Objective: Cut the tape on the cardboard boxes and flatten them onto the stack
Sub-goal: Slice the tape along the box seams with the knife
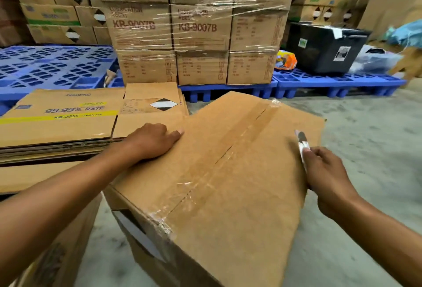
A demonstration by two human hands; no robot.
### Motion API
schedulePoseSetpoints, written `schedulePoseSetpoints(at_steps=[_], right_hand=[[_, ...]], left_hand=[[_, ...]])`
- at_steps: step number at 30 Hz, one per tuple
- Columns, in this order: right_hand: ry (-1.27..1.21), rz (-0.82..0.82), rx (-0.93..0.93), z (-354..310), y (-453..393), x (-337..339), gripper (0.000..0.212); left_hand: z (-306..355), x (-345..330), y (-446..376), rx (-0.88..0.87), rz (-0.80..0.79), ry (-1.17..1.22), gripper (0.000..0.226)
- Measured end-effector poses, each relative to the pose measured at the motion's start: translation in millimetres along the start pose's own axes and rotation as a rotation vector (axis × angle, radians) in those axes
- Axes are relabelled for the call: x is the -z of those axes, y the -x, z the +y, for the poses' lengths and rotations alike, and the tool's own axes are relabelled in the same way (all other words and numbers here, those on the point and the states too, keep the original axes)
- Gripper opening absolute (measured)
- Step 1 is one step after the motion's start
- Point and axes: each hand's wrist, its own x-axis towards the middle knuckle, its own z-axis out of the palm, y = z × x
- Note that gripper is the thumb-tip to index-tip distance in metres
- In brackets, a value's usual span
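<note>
Front and centre, tilted on the concrete floor: closed box, tape along its top seam. Likely empty, light, stiff board; steady it flat on a panel, away from the seam. Left hand lies spread on the far left corner. Right hand's grip pinches a knife at the right edge. Stack just left.

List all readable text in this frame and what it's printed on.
"KB-9007B": wrapped pallet boxes.
"LUBRICATION AGENT": above it, blurred.
"99.99% RATE", "KB-2055", "LEMON TEA": top flattened box on the stack.
Brand word on that box: upside down, unreadable.
Black bin labels: too small.
</note>
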Motion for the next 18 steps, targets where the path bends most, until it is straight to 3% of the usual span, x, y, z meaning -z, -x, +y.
schedulePoseSetpoints(at_steps=[3, 7, 10, 12, 15, 17, 18], right_hand=[[0.048, -0.135, -0.028, -3.5, 7.1, -4.0, 0.029], [0.240, -0.193, -0.011, -37.4, -34.5, -11.8, 0.027], [0.360, -0.286, -0.008, -47.4, -48.3, -21.5, 0.025], [0.447, -0.304, 0.030, -45.2, -43.9, -29.1, 0.024], [0.445, -0.304, 0.115, -47.0, -41.0, -36.0, 0.026], [0.435, -0.363, 0.205, -57.2, -42.5, -48.8, 0.025], [0.443, -0.398, 0.245, -62.1, -43.3, -57.4, 0.024]], left_hand=[[-1.3, 8.6, 18.0, 0.041, -0.018, 0.038, 0.065], [-4.6, 19.5, 52.6, 0.154, -0.292, 0.171, 0.066], [-2.4, 13.8, 62.9, 0.130, -0.189, 0.286, 0.039], [0.4, 13.3, 67.9, 0.131, -0.140, 0.318, 0.035], [0.0, 21.6, 85.8, 0.198, -0.318, 0.362, 0.047], [-3.1, 29.9, 102.2, 0.254, -0.427, 0.204, 0.066], [-4.3, 32.7, 106.9, 0.261, -0.406, 0.096, 0.073]])
